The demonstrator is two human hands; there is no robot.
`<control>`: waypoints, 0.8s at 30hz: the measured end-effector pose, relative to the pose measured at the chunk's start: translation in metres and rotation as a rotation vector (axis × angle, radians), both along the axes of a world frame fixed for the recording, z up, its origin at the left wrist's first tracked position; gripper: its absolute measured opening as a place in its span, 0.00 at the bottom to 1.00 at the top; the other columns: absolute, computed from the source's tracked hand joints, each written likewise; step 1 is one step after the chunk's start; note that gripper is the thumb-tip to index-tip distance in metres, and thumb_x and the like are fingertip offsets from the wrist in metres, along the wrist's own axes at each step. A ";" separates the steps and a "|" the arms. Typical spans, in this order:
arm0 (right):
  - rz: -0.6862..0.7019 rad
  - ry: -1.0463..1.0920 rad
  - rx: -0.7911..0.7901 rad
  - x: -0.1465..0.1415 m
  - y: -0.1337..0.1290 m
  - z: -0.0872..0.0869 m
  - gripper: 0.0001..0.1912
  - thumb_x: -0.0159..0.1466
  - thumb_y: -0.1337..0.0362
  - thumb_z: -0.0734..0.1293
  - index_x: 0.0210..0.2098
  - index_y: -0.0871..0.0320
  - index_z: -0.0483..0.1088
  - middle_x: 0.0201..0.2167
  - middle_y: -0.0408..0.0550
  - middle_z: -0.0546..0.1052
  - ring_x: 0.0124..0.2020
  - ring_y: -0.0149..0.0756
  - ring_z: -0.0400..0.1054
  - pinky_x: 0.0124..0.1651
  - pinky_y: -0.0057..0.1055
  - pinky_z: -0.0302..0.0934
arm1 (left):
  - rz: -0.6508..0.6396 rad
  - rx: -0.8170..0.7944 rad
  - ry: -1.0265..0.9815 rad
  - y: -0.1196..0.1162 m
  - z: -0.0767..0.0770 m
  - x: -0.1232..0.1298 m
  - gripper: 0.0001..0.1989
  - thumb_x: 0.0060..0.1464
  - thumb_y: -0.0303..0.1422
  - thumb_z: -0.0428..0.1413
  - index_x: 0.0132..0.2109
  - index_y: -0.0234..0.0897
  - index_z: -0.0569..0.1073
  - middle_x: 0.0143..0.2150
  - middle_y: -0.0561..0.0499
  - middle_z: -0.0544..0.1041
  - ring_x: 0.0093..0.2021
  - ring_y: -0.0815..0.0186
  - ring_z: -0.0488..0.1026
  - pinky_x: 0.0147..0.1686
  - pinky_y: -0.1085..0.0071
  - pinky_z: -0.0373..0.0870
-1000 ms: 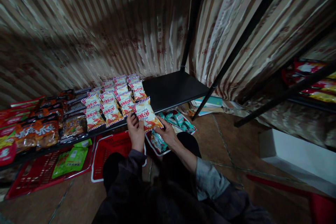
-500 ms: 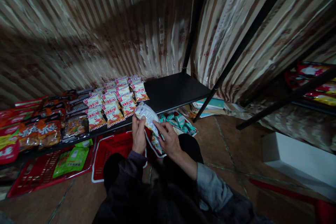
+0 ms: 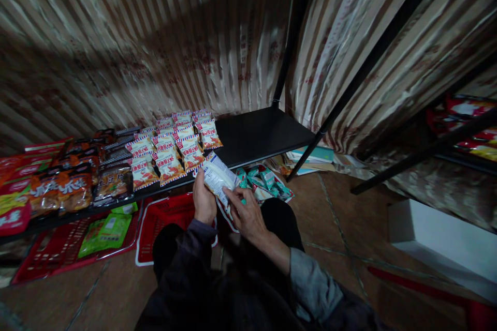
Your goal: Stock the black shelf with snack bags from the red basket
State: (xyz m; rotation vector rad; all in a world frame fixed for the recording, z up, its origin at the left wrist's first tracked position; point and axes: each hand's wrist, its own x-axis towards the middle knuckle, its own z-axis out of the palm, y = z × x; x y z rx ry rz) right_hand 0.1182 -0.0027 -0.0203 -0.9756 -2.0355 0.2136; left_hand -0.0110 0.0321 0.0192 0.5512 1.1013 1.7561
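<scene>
Near the frame's centre, the left hand (image 3: pixel 204 199) is cupping, thumb up; the right hand (image 3: pixel 247 213) is bending its fingers leftward.

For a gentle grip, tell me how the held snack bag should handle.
The snack bag looks creased and thin-skinned, so probably light and soft. Its shiny film may slip, and its flattish shape seems unlikely to roll.
</scene>
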 end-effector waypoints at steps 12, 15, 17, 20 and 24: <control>-0.150 0.903 -0.739 0.000 0.009 0.000 0.21 0.55 0.52 0.68 0.45 0.56 0.67 0.39 0.49 0.72 0.39 0.38 0.68 0.44 0.37 0.65 | 0.091 -0.054 -0.400 -0.002 0.023 -0.007 0.16 0.56 0.39 0.50 0.45 0.36 0.75 0.41 0.49 0.80 0.44 0.64 0.75 0.45 0.71 0.69; -0.037 1.135 -0.983 -0.002 0.014 0.004 0.21 0.49 0.50 0.72 0.36 0.56 0.71 0.35 0.46 0.75 0.35 0.34 0.69 0.38 0.32 0.66 | 0.070 -0.059 -0.402 -0.004 0.022 -0.004 0.15 0.56 0.38 0.51 0.45 0.36 0.74 0.39 0.49 0.80 0.41 0.65 0.76 0.44 0.71 0.69; -0.016 1.240 -1.068 -0.003 0.015 0.008 0.20 0.45 0.51 0.75 0.31 0.57 0.72 0.31 0.43 0.75 0.30 0.30 0.68 0.35 0.27 0.65 | 0.052 -0.073 -0.415 -0.005 0.021 -0.002 0.15 0.55 0.37 0.51 0.44 0.35 0.75 0.37 0.49 0.80 0.38 0.66 0.76 0.42 0.72 0.69; -0.026 1.328 -1.108 -0.003 0.015 0.013 0.19 0.41 0.54 0.78 0.26 0.57 0.72 0.25 0.39 0.73 0.25 0.25 0.66 0.30 0.23 0.64 | 0.013 -0.076 -0.443 -0.006 0.022 -0.002 0.12 0.55 0.35 0.51 0.41 0.33 0.75 0.33 0.50 0.79 0.34 0.67 0.76 0.39 0.72 0.70; -0.054 1.318 -1.085 0.000 0.015 0.012 0.18 0.40 0.56 0.78 0.26 0.58 0.73 0.23 0.38 0.73 0.23 0.24 0.64 0.28 0.22 0.62 | 0.002 -0.116 -0.442 -0.005 0.026 -0.006 0.07 0.53 0.28 0.52 0.35 0.32 0.75 0.30 0.50 0.79 0.30 0.69 0.75 0.35 0.74 0.69</control>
